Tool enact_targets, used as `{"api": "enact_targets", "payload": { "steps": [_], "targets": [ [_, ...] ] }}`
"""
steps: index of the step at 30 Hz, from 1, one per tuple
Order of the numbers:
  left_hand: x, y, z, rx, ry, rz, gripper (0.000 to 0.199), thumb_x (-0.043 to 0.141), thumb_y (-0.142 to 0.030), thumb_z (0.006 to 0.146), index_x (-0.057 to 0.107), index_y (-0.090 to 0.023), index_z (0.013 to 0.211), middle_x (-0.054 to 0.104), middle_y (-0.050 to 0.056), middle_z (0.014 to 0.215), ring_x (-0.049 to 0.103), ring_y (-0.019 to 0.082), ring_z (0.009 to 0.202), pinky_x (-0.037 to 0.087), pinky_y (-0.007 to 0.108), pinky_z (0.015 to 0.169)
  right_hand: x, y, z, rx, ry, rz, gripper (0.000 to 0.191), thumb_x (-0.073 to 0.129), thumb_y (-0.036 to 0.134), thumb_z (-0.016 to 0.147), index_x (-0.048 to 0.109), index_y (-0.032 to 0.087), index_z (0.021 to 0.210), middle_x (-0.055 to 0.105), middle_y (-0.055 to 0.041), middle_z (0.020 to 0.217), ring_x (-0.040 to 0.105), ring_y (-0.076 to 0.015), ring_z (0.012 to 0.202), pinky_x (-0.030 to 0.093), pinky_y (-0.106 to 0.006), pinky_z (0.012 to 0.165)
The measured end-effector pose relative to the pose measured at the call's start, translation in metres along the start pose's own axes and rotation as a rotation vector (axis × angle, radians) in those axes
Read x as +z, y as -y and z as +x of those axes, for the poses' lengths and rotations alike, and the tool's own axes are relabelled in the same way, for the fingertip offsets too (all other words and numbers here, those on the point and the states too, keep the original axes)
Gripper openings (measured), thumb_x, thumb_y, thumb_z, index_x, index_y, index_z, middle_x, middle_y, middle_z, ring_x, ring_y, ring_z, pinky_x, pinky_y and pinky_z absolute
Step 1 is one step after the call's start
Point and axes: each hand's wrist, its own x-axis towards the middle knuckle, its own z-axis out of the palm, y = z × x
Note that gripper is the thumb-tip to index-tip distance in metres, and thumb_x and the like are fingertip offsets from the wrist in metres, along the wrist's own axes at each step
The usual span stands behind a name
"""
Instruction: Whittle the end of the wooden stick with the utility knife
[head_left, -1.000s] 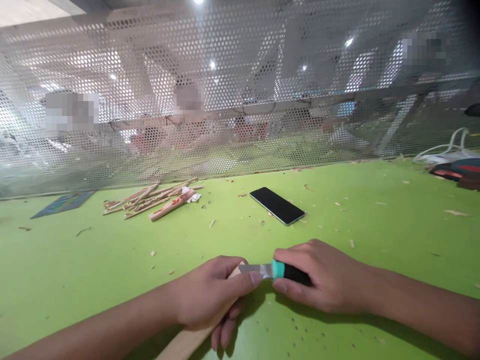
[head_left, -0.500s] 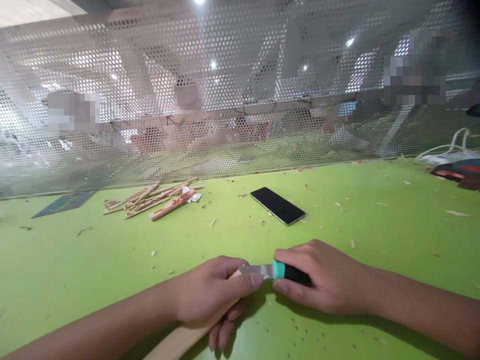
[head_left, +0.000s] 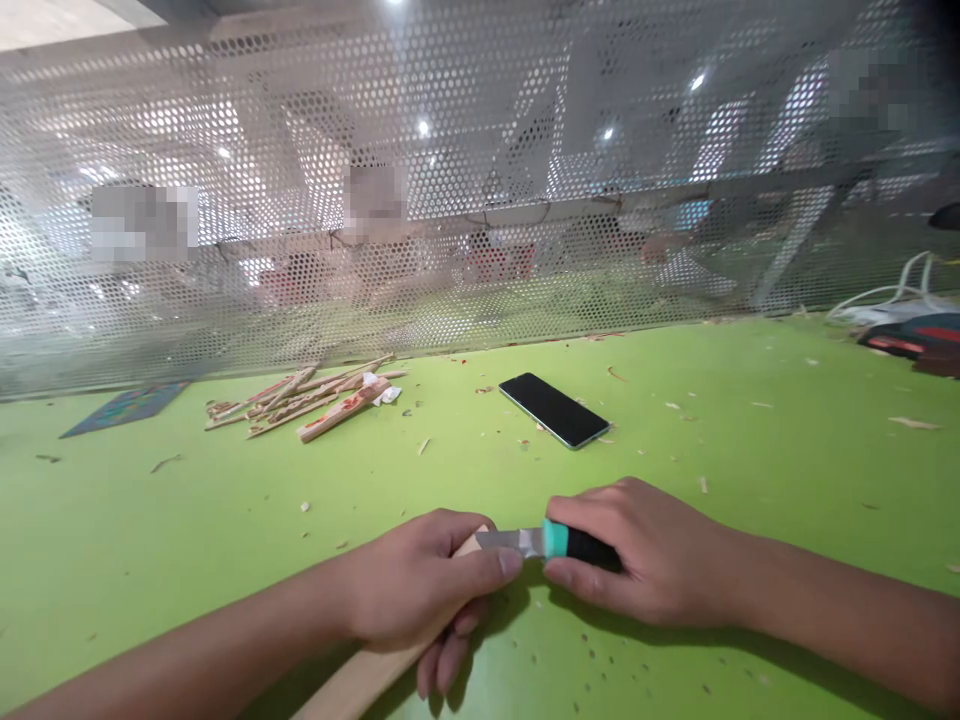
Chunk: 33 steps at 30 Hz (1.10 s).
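A perforated screen [head_left: 465, 190] spans the far side of a green tabletop [head_left: 150, 520], where a person works a piece of wood by hand. The left hand [head_left: 420, 585] is wrapped around a pale wooden strip [head_left: 360, 675], which slants from the bottom of the view up to the knife [head_left: 534, 542]; the right hand [head_left: 645, 560], fingers curled in a firm grip, holds that knife by its black-and-teal handle. Farther back, a loose heap of thin wooden pieces [head_left: 296, 410] lies to the left of a dark-screened phone [head_left: 555, 410]. The blade rests at the strip's upper end, apparently touching it, with the left thumb alongside. Wood shavings [head_left: 915, 423] dot the table, suggesting some cutting is already done, though whether from this strip cannot be told. Its exposed length looks plain and unstained, so the work on it appears to be at an early point; the left hand covers part of the strip, and how much cutting is left cannot be judged.
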Motion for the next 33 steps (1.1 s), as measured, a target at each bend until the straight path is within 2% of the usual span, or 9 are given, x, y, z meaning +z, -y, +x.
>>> {"api": "enact_targets", "payload": {
  "steps": [5, 10, 17, 25, 33],
  "targets": [
    [0.0017, 0.0006, 0.0003, 0.010, -0.003, -0.006, 0.048, 0.063, -0.064, 0.092, 0.045, -0.022, 0.077, 0.050, -0.008, 0.054, 0.052, 0.011, 0.034, 0.039, 0.018, 0.033, 0.0003, -0.0003, 0.0011, -0.002, -0.003, 0.001, 0.050, 0.047, 0.066, 0.101, 0.051, 0.022, 0.078, 0.054, 0.0025, 0.064, 0.042, -0.0135, 0.054, 0.024, -0.027, 0.054],
    [0.0033, 0.0031, 0.0015, 0.016, -0.055, -0.002, 0.047, 0.058, -0.065, 0.094, 0.044, -0.023, 0.077, 0.049, -0.008, 0.047, 0.049, 0.010, 0.032, 0.037, 0.017, 0.034, 0.0005, -0.0001, 0.0009, 0.010, 0.004, -0.002, 0.049, 0.049, 0.065, 0.101, 0.051, 0.022, 0.079, 0.055, 0.0027, 0.064, 0.043, -0.0136, 0.054, 0.024, -0.027, 0.054],
    [0.0019, 0.0028, 0.0016, 0.026, -0.041, -0.001, 0.045, 0.057, -0.063, 0.095, 0.045, -0.023, 0.080, 0.054, -0.006, 0.046, 0.050, 0.011, 0.032, 0.038, 0.017, 0.036, 0.0023, -0.0017, -0.0015, -0.001, -0.007, -0.008, 0.049, 0.049, 0.066, 0.100, 0.051, 0.022, 0.078, 0.054, 0.0030, 0.064, 0.042, -0.0129, 0.053, 0.023, -0.027, 0.053],
    [0.0047, -0.0038, -0.0013, -0.003, -0.017, 0.041, 0.057, 0.052, -0.073, 0.094, 0.046, -0.022, 0.069, 0.048, -0.006, 0.048, 0.051, 0.010, 0.033, 0.036, 0.017, 0.033, 0.0011, 0.0004, 0.0015, -0.002, -0.011, 0.022, 0.050, 0.048, 0.066, 0.101, 0.053, 0.021, 0.078, 0.055, 0.0022, 0.064, 0.043, -0.0135, 0.053, 0.024, -0.027, 0.053],
    [0.0027, 0.0046, 0.0026, 0.024, -0.055, 0.000, 0.049, 0.055, -0.067, 0.095, 0.045, -0.023, 0.078, 0.052, -0.006, 0.045, 0.050, 0.011, 0.032, 0.039, 0.016, 0.035, 0.0019, -0.0011, 0.0007, 0.012, -0.008, -0.016, 0.048, 0.050, 0.064, 0.101, 0.051, 0.022, 0.078, 0.054, 0.0033, 0.064, 0.043, -0.0129, 0.053, 0.023, -0.027, 0.052]
  ]
}}
